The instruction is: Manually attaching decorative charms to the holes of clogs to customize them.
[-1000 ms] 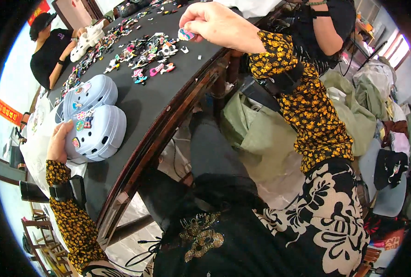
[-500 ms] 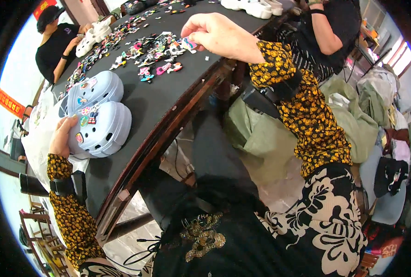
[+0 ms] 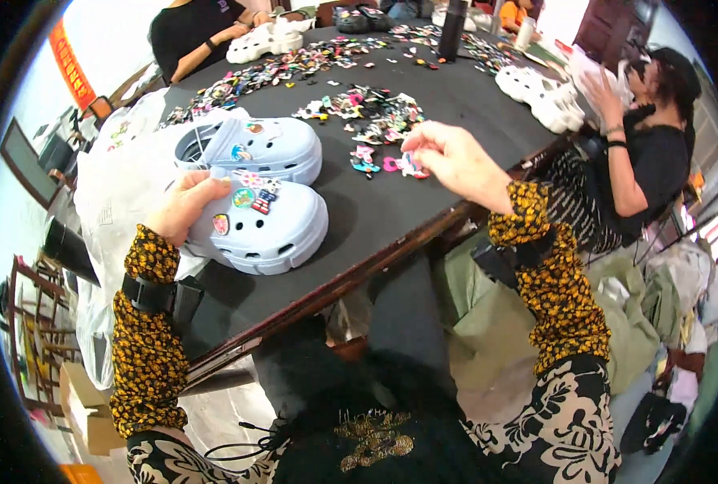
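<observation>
My left hand [image 3: 183,208] grips a light blue clog [image 3: 282,222] at its opening, thumb on top. Several small charms sit in the holes of this clog, among them a round green one and a flag-like one. Behind it and against it stands a second light blue clog [image 3: 290,149], with charms on its upper too. To the right, my right hand [image 3: 460,165] pinches a small multicoloured shoe charm [image 3: 414,166] between thumb and fingers. Just beyond that hand lies a loose pile of charms [image 3: 375,113] on the black tabletop [image 3: 359,218].
A long band of charms [image 3: 278,74] runs along the far side. White clogs stand at the far left [image 3: 263,40] and right [image 3: 540,97]. A dark bottle [image 3: 452,32] stands upright. Co-workers sit across the table [image 3: 193,36] and at right [image 3: 657,153]. White plastic [image 3: 121,202] drapes the left edge.
The view has shifted, so the table and clogs appear farther right. My right hand, with the charm still pinched, has come nearer to the clogs. My left hand keeps its grip.
</observation>
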`<state>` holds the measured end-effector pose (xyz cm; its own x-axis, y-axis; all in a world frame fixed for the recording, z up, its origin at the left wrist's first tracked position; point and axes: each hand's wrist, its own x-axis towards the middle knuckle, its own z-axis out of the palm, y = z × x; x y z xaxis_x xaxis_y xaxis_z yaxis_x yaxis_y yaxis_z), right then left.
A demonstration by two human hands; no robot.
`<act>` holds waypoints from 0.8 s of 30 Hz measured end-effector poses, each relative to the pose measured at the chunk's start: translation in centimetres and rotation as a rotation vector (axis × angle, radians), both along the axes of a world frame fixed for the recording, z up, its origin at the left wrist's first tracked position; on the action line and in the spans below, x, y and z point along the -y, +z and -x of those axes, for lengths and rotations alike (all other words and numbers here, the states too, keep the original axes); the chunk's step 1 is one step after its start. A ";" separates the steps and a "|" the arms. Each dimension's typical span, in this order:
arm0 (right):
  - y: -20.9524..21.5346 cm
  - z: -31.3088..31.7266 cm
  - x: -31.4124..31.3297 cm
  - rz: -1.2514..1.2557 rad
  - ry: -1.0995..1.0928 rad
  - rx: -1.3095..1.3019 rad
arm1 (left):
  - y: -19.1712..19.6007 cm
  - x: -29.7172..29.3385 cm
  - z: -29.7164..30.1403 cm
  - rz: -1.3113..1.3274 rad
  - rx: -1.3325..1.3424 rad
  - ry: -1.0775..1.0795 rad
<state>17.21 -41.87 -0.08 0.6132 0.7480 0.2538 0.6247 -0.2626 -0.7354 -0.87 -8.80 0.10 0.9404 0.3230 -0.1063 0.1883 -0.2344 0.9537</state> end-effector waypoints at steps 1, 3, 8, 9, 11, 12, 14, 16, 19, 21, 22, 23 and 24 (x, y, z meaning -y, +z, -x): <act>-0.1 0.4 -1.0 -0.014 0.016 -0.007 | 0.3 0.1 0.2 0.015 0.002 0.011; -0.1 0.7 -2.5 0.015 0.054 -0.012 | 1.3 0.7 0.6 0.060 0.001 -0.063; -2.8 0.5 -6.2 0.206 0.015 0.053 | 1.4 0.0 0.5 0.019 -0.005 -0.165; -3.1 0.4 -6.6 0.213 0.029 0.049 | 1.3 -0.3 0.6 0.026 -0.010 -0.152; -3.5 0.1 -7.2 0.190 0.015 -0.040 | 1.3 -0.7 0.9 -0.068 -0.012 -0.155; -3.1 0.0 -7.2 0.178 0.008 0.032 | 1.4 -0.5 0.8 -0.064 -0.014 -0.147; -3.3 -1.3 -6.9 0.088 0.001 0.048 | 1.8 0.0 0.8 0.007 0.013 -0.176; -2.5 -2.0 -6.2 0.054 -0.048 0.006 | 1.7 -0.6 0.7 -0.022 0.003 -0.197; -2.7 -3.7 -5.0 0.046 -0.135 -0.102 | 2.2 -0.5 0.7 -0.050 -0.020 -0.227; -3.3 -4.3 -4.5 0.054 -0.167 -0.148 | 2.1 -0.5 0.6 -0.052 -0.037 -0.227; -3.6 -4.3 -4.6 0.034 -0.162 -0.082 | 2.0 -0.9 0.7 -0.056 -0.052 -0.219; -3.9 -4.2 -4.7 0.015 -0.158 -0.016 | 1.9 -1.1 0.7 -0.060 -0.066 -0.213; -2.9 -3.4 -5.0 0.139 -0.174 -0.087 | 1.9 -0.8 0.8 -0.015 -0.041 -0.211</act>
